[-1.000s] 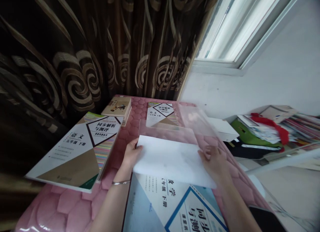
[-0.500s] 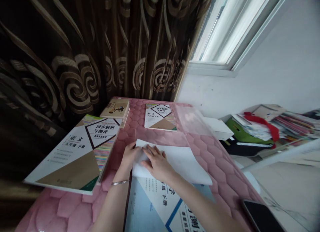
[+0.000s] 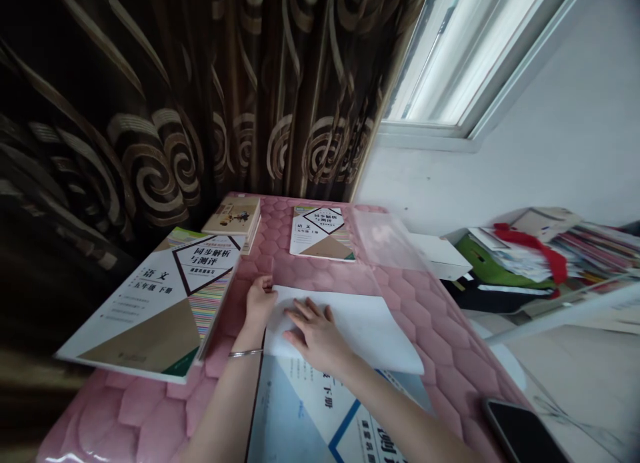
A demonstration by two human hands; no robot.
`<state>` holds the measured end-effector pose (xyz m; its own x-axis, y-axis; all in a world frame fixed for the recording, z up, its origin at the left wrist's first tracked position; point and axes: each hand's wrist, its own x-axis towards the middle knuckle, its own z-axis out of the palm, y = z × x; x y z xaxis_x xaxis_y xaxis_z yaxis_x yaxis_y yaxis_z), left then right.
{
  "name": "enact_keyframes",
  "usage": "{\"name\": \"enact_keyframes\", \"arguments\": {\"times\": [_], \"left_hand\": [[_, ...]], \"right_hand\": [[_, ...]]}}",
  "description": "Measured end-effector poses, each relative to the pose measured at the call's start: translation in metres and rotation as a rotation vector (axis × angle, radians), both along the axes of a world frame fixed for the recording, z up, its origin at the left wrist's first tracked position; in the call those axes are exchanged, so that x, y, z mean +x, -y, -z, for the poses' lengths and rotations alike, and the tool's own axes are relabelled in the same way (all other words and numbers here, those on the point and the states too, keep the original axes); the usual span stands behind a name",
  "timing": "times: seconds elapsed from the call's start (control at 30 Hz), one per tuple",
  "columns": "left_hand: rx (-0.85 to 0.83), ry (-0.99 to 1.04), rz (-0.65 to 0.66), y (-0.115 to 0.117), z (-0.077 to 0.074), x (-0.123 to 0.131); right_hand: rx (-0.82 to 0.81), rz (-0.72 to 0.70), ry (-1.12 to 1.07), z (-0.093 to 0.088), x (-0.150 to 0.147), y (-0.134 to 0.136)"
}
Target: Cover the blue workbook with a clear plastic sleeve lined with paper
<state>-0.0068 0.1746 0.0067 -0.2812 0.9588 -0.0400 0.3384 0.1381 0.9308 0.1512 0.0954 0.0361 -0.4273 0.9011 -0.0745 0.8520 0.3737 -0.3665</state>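
A white sheet of paper (image 3: 370, 326) lies across the upper part of a blue-and-white workbook (image 3: 285, 410). My right hand (image 3: 320, 333) rests on this sheet with its fingers spread and holds nothing. At the sheet's upper left corner, my left hand (image 3: 260, 303) is closed, fingers curled at the paper's edge; the exact grip is partly hidden. A silver bracelet (image 3: 245, 352) circles the left wrist. The right forearm covers part of the workbook's cover.
A large workbook (image 3: 150, 316) lies at left, with a stack of small books (image 3: 231, 216) behind it. Another workbook (image 3: 320, 233) and a clear plastic sheet (image 3: 385, 240) lie at the back. A phone (image 3: 523, 430) sits front right on the pink padded cover (image 3: 425, 323).
My left hand has drawn back from lying on the sheet to its left corner, and its fingers have curled. The right hand stays spread on the paper, almost unmoved.
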Motion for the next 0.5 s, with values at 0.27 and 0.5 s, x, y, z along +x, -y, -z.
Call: {"name": "enact_keyframes", "arguments": {"times": [0.27, 0.5], "left_hand": [[-0.093, -0.288, -0.005, 0.0, -0.009, 0.034], [-0.001, -0.892, 0.205, 0.004, -0.026, 0.063]], "right_hand": [[0.042, -0.042, 0.011, 0.006, -0.002, 0.009], [0.066, -0.063, -0.029, 0.003, -0.002, 0.01]]}}
